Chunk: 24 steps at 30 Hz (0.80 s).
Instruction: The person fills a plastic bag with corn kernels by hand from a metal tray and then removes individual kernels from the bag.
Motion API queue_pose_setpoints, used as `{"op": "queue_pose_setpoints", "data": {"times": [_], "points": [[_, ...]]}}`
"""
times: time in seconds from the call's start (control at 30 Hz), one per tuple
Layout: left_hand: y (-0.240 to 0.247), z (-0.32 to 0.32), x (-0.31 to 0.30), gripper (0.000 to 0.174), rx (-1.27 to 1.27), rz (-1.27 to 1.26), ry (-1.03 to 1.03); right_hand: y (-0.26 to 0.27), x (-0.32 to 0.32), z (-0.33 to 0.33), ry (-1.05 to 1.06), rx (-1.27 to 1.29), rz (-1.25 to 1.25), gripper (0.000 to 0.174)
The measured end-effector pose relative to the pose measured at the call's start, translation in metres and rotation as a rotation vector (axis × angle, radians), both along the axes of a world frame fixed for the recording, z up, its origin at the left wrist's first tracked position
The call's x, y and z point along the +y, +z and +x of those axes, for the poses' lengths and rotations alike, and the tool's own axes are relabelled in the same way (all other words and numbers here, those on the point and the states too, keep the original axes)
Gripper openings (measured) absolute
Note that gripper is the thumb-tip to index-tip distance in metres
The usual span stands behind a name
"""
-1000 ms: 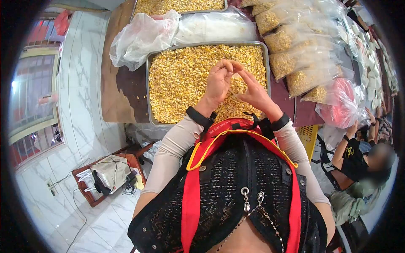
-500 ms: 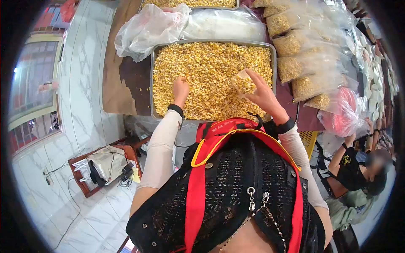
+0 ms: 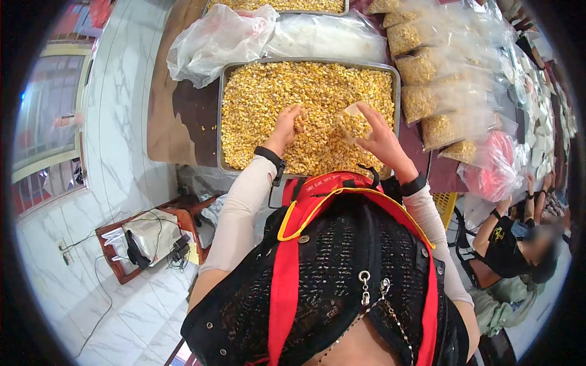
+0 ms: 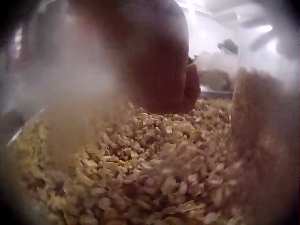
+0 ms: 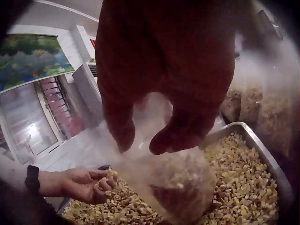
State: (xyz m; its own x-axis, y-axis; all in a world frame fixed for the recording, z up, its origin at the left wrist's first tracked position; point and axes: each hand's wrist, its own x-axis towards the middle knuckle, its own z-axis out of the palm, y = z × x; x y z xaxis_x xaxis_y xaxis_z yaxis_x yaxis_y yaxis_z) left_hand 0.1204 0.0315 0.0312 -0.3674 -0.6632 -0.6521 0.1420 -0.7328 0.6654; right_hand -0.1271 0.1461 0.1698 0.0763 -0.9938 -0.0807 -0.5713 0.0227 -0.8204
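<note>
A large metal tray [image 3: 397,110] full of yellow corn kernels [image 3: 262,85] lies in front of me. Low over its middle is my left hand [image 3: 284,129], its fingers curled around a small handful of kernels; the right wrist view shows some between the fingers [image 5: 105,183]. To its right, my right hand [image 3: 387,144] holds a small clear plastic bag [image 3: 354,124] by its mouth, thumb and fingers spread apart at the opening. Through the bag's film [image 5: 187,180] in the right wrist view, a few kernels and a dark reddish patch show.
Filled bags of corn [image 3: 418,104] line the tray's right side, with a red plastic bag [image 3: 491,165] beyond them. Crumpled clear plastic [image 3: 220,46] lies behind the tray, before a second tray [image 3: 293,10]. Another person [image 3: 513,244] sits at the right.
My hands were together over the tray, then parted. The left hand went left to the corn, then came back right toward the bag with kernels. The right hand kept the bag.
</note>
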Motion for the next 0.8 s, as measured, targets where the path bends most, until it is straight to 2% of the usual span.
{"op": "queue_pose_setpoints", "data": {"times": [0.03, 0.07, 0.13, 0.33, 0.47, 0.53, 0.6, 0.67, 0.73, 0.8], "points": [[0.005, 0.004, -0.004, 0.019, 0.167, 0.144, 0.057, -0.001, -0.001, 0.0, 0.011, 0.027, -0.03, 0.073], [0.008, 0.004, -0.003, 0.019, 0.166, 0.142, 0.055, -0.002, -0.001, 0.001, 0.009, 0.026, -0.032, 0.073], [0.035, 0.0, 0.001, 0.024, 0.338, 0.28, 0.213, -0.005, -0.002, 0.001, 0.025, 0.069, -0.024, 0.074], [0.085, -0.029, 0.004, 0.026, 0.537, 0.143, 0.17, 0.001, 0.0, 0.002, 0.023, 0.056, 0.016, 0.076], [0.123, -0.055, 0.008, 0.022, 0.716, 0.111, 0.011, -0.002, 0.002, 0.001, 0.018, 0.021, -0.032, 0.076], [0.146, -0.073, 0.017, 0.023, 0.674, 0.079, 0.012, -0.003, 0.001, 0.002, 0.002, 0.019, -0.029, 0.077], [0.157, -0.089, 0.025, 0.022, 0.622, -0.078, -0.012, -0.002, 0.001, 0.003, -0.002, 0.001, -0.053, 0.076], [0.15, -0.101, 0.031, 0.024, 0.586, -0.099, 0.021, 0.001, 0.001, 0.003, -0.007, -0.015, -0.076, 0.076], [0.142, -0.106, 0.035, 0.024, 0.569, -0.297, -0.027, 0.009, 0.001, 0.003, -0.011, -0.098, -0.002, 0.075], [0.136, -0.11, 0.037, 0.024, 0.563, -0.286, -0.002, 0.009, 0.001, 0.003, -0.019, -0.095, -0.003, 0.075]]}}
